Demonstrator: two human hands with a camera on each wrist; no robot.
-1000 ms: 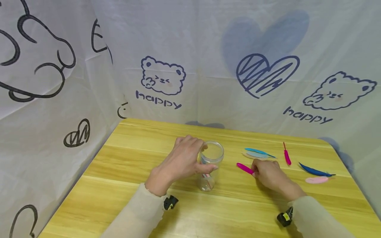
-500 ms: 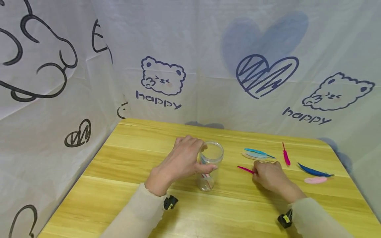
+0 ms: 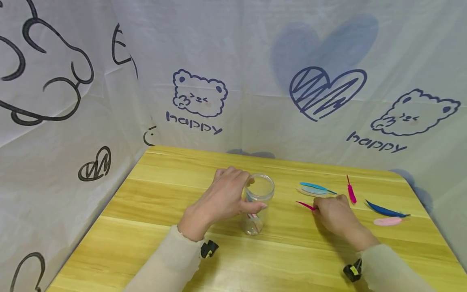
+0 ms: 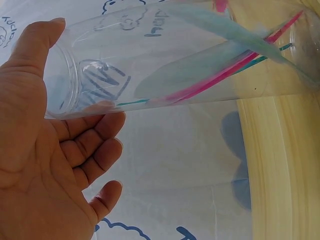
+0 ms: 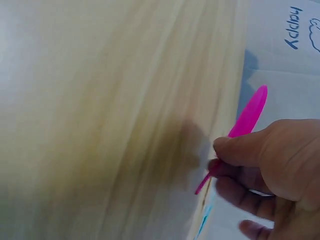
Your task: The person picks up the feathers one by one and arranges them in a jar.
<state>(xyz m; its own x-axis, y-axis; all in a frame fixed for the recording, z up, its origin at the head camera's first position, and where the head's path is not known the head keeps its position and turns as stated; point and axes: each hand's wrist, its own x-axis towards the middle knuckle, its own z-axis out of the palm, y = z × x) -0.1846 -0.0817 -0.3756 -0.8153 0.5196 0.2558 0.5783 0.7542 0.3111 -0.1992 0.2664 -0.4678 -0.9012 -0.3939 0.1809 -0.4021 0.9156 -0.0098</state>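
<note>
A clear plastic jar (image 3: 260,190) stands upright on the table, with pale blue-green and magenta feathers inside it in the left wrist view. My left hand (image 3: 222,198) grips the jar near its open rim, thumb on the near side and fingers curled behind. Between thumb and fingertips my right hand (image 5: 265,165) pinches a magenta feather (image 5: 250,115) by its lower part, the quill poking out below. In the head view that feather points left toward the jar, apart from it. The right hand (image 3: 337,217) hides its other end.
Right of the jar lie a light blue feather (image 3: 315,186) over paler ones, a magenta feather (image 3: 352,194), a dark blue feather (image 3: 384,209) and a pink feather (image 3: 387,221). The wooden table (image 3: 146,194) meets a printed white cloth (image 3: 251,81) behind and at left.
My right hand has shifted slightly to the right with the magenta feather, which has turned from flat to edge-on in the head view. The left hand and jar have stayed put.
</note>
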